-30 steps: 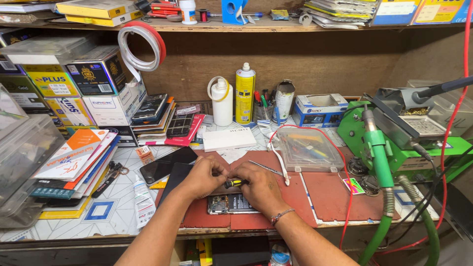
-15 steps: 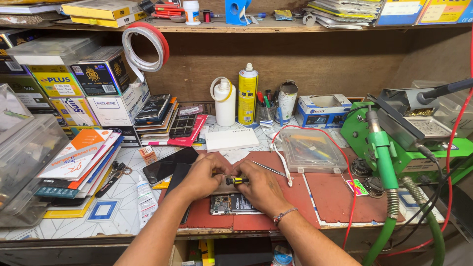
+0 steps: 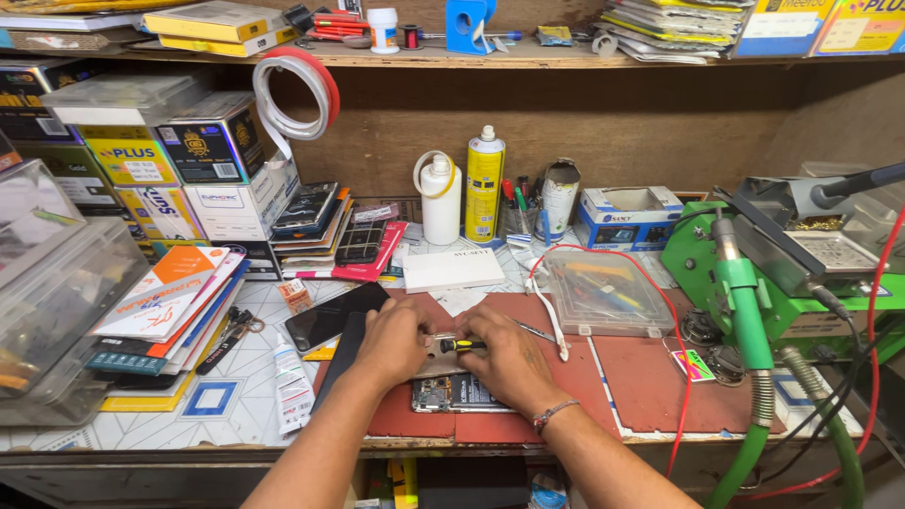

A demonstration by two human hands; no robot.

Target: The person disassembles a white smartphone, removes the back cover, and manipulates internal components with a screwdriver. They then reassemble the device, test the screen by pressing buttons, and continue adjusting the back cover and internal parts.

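Hands [image 3: 452, 349] unmoved, closed around screwdriver [image 3: 462, 346].

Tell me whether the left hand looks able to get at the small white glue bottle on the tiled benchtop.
Probably yes: the small white glue bottle lies just left of the left hand, with nothing between them on the benchtop.

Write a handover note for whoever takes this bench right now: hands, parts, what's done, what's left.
Left hand: pressing down on the opened phone on the red mat.
Right hand: grip on a small screwdriver with a yellow-and-black handle, tip toward the left hand.
Parts: a black phone lies left of the hands; clear plastic box to the right; small glue bottle at the mat's left edge.
Done: the phone's back is off, insides showing.
Left: the phone is not closed up; what the tip touches is hidden by the fingers.
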